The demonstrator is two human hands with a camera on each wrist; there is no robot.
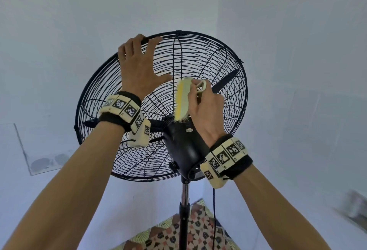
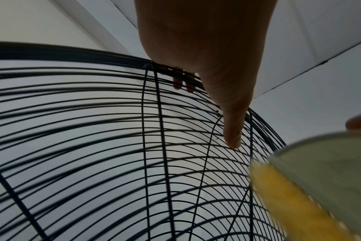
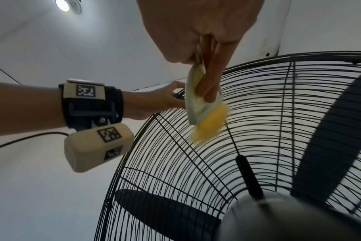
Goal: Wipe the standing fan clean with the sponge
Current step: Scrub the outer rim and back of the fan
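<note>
The black standing fan (image 1: 218, 65) is seen from behind, its wire cage (image 2: 93, 146) tilted up. My left hand (image 1: 143, 59) grips the cage's upper left rim; the fingertips (image 2: 183, 83) curl over it and the thumb (image 2: 233, 130) lies flat on the grille. My right hand (image 1: 204, 106) holds the sponge (image 1: 181, 98), which has a pale green back and a fuzzy yellow face, against the rear grille just above the motor housing (image 1: 184, 144). In the right wrist view my fingers (image 3: 210, 78) pinch the sponge (image 3: 206, 114) with its yellow side toward the wires.
A dark blade (image 3: 330, 130) stands still inside the cage. The chrome and black pole (image 1: 184, 206) drops to a patterned floor mat (image 1: 200, 230), with a power cord (image 1: 214, 214) hanging beside it. Pale walls meet in a corner behind the fan.
</note>
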